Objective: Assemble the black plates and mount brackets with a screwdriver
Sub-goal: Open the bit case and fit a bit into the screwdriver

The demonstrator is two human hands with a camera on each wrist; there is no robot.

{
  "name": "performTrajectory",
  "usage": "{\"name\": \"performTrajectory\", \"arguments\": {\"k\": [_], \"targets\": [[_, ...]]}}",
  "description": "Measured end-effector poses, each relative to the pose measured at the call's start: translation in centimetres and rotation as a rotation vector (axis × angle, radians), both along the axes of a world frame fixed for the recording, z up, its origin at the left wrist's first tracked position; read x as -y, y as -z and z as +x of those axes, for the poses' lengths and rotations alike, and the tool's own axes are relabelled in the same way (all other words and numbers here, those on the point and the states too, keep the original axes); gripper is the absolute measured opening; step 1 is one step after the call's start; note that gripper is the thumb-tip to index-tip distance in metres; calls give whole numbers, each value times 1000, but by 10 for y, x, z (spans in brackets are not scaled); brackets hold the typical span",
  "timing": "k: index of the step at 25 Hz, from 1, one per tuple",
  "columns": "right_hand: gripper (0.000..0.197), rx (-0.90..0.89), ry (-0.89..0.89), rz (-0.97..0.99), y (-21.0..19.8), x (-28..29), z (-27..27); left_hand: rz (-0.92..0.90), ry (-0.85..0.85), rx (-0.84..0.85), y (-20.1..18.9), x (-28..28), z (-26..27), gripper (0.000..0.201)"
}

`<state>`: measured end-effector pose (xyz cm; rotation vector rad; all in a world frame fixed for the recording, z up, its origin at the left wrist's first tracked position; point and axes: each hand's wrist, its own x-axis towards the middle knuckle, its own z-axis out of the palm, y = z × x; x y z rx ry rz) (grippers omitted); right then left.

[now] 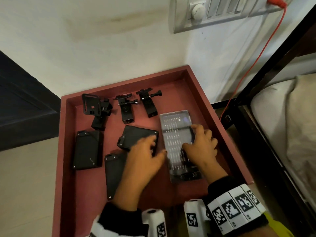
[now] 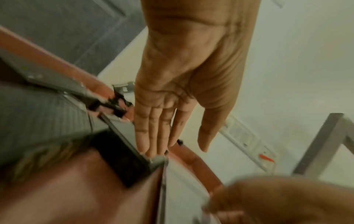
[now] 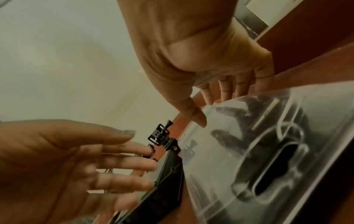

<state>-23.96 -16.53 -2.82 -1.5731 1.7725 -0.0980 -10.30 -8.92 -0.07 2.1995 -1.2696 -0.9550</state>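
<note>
Three black plates lie in a red tray (image 1: 123, 82): one at the left (image 1: 88, 149), one in the middle (image 1: 136, 134), one nearer me (image 1: 114, 170). Three black mount brackets (image 1: 97, 110) (image 1: 126, 108) (image 1: 148, 103) stand along the far side. A clear screwdriver bit case (image 1: 176, 124) lies at the right. My left hand (image 1: 158, 145) is flat, fingers straight, and its fingertips (image 2: 149, 151) touch the middle plate's (image 2: 122, 151) far corner. My right hand (image 1: 190, 136) arches over the case, with thumb and fingertips (image 3: 208, 98) pressing on the clear lid (image 3: 249, 151).
The tray's raised rim surrounds all the parts. A bed with a dark frame (image 1: 266, 117) stands close at the right. A red cable (image 1: 253, 62) hangs from the wall switch panel (image 1: 213, 12). A dark door (image 1: 22, 108) is at the left.
</note>
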Motion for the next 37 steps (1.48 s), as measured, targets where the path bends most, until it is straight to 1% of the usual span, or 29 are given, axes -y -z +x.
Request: {"name": "performTrajectory", "arguments": {"k": [2, 3, 4, 6, 8, 10, 13, 15, 16, 17, 19, 20, 21, 22, 23, 25, 28, 31, 33, 37], "targets": [[55, 179, 112, 24, 8, 3, -3, 112, 162, 19, 17, 0, -17, 54], [54, 262, 179, 25, 11, 6, -4, 116, 184, 34, 22, -1, -22, 52], [52, 315, 227, 26, 14, 8, -5, 97, 165, 30, 26, -2, -25, 50], [44, 331, 249, 30, 19, 10, -7, 48, 87, 20, 31, -1, -29, 47], [30, 314, 236, 25, 22, 12, -7, 16, 44, 67, 32, 1, -32, 48], [23, 318, 255, 35, 24, 13, -9, -13, 43, 109, 33, 1, -35, 57], [22, 284, 231, 41, 27, 14, -10, 21, 57, 117, 31, 0, -40, 80], [29, 206, 170, 31, 24, 13, -8, 50, 59, 76, 31, -2, -44, 93], [38, 147, 118, 22, 20, 11, -7, 30, 51, 34, 32, -2, -45, 90], [51, 87, 59, 17, 16, 9, -5, -11, 23, -28, 32, -2, -45, 78], [81, -10, -51, 17, 4, 3, -1, -77, -96, -198, 33, -2, -43, 49], [95, -49, -101, 22, -1, 0, 2, -85, -154, -283, 33, -2, -42, 43], [108, -83, -147, 32, -4, -2, 5, -82, -198, -358, 33, -3, -41, 41], [119, -117, -183, 43, -5, -4, 7, -81, -223, -409, 32, -3, -41, 42], [125, -158, -212, 47, -4, -6, 10, -86, -235, -438, 31, -3, -41, 43], [127, -263, -256, 9, -1, -10, 15, -108, -245, -485, 28, -3, -42, 44], [121, -350, -279, -77, 3, -13, 19, -95, -243, -524, 29, -7, -40, 45], [114, -364, -263, -116, 4, -11, 18, -53, -229, -571, 31, -9, -40, 50], [112, -378, -270, -124, 3, -11, 18, -55, -266, -626, 30, -8, -40, 51], [109, -378, -287, -134, 2, -13, 24, -66, -324, -679, 27, -6, -37, 49]]}}
